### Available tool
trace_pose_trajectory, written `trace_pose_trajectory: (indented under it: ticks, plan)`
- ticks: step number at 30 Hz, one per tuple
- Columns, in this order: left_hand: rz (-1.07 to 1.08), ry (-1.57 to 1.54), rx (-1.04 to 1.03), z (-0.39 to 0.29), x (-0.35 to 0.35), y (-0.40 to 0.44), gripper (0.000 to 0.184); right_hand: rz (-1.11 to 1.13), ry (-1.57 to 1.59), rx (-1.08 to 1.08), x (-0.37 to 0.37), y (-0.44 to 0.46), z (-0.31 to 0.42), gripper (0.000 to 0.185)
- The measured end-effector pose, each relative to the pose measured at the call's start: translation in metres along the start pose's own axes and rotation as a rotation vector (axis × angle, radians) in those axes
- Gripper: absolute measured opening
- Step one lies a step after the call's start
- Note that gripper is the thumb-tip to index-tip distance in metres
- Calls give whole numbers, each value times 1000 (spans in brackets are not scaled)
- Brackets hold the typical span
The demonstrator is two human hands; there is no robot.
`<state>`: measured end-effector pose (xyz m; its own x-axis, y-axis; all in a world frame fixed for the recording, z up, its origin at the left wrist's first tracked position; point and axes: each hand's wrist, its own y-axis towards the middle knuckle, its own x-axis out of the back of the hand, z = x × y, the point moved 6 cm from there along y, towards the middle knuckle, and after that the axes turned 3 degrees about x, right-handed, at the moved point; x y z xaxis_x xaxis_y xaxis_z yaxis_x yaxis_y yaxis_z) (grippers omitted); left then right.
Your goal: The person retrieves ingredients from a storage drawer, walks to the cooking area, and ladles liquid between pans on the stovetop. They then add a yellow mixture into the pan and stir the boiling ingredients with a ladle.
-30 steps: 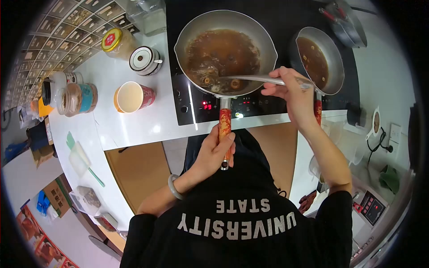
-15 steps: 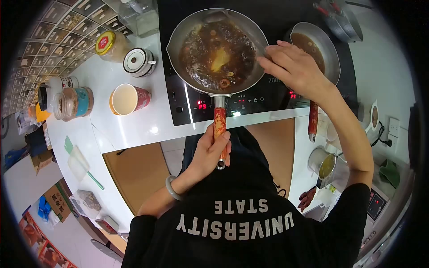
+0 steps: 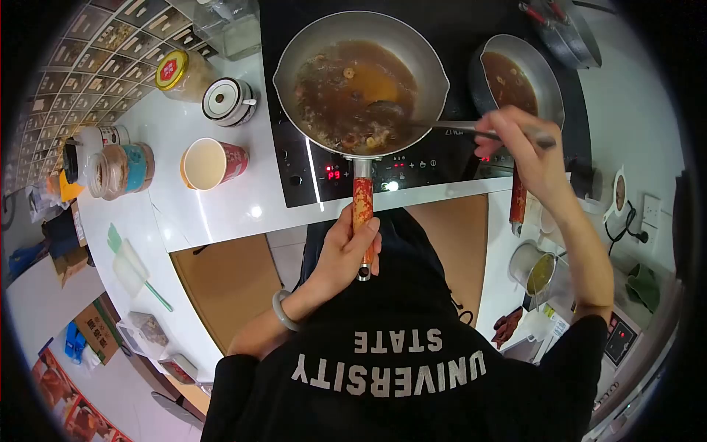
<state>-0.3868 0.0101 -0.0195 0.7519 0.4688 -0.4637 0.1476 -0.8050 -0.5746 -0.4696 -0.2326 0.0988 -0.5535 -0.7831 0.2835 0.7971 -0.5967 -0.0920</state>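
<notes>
My left hand [image 3: 345,249] is wrapped around the red-and-gold patterned handle [image 3: 362,199] of a frying pan [image 3: 431,55]. Brown liquid [image 3: 342,81] with small round slices and bits lies in that pan on the hob. Over the hob's right side, my right hand [image 3: 521,144] grips a long-handled metal spoon [image 3: 458,125]. The spoon crosses the pan's right rim, and its head dips into the liquid, partly hidden. Beside my right hand stands a second pan [image 3: 554,96] holding similar brown liquid, its red handle [image 3: 518,202] pointing towards me.
The black induction hob [image 3: 298,188] shows red digits. To the left stand a paper cup [image 3: 234,160], a lidded white pot [image 3: 239,110], a yellow-lidded jar [image 3: 193,81] and an open jar [image 3: 138,171]. A spatula [image 3: 132,269] lies further left. At right is a metal pot [image 3: 524,259].
My right hand has moved right and down from the pan's rim and now holds the spoon, whose head is in the liquid. The bubbling has lessened. My left hand stays on the handle.
</notes>
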Motion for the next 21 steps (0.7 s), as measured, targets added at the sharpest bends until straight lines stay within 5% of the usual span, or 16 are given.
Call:
trace_pose_trajectory:
  ticks: [3, 6, 9, 17, 21]
  plan:
    - [-3, 6, 6, 0, 0, 0, 47, -108, 280, -244, -9, 10, -39, 28]
    - [-6, 11, -4, 0, 1, 1, 47, -159, 414, -203, -27, 9, -55, 29]
    - [-7, 9, -1, 0, 1, 1, 46, -158, 284, 83, -29, 5, -23, 28]
    - [0, 3, -11, -1, 0, 0, 37, 14, -760, 902, -26, -2, 62, 15]
    - [3, -1, -12, -1, 0, 0, 35, 70, -1075, 1023, -50, -3, 31, 25]
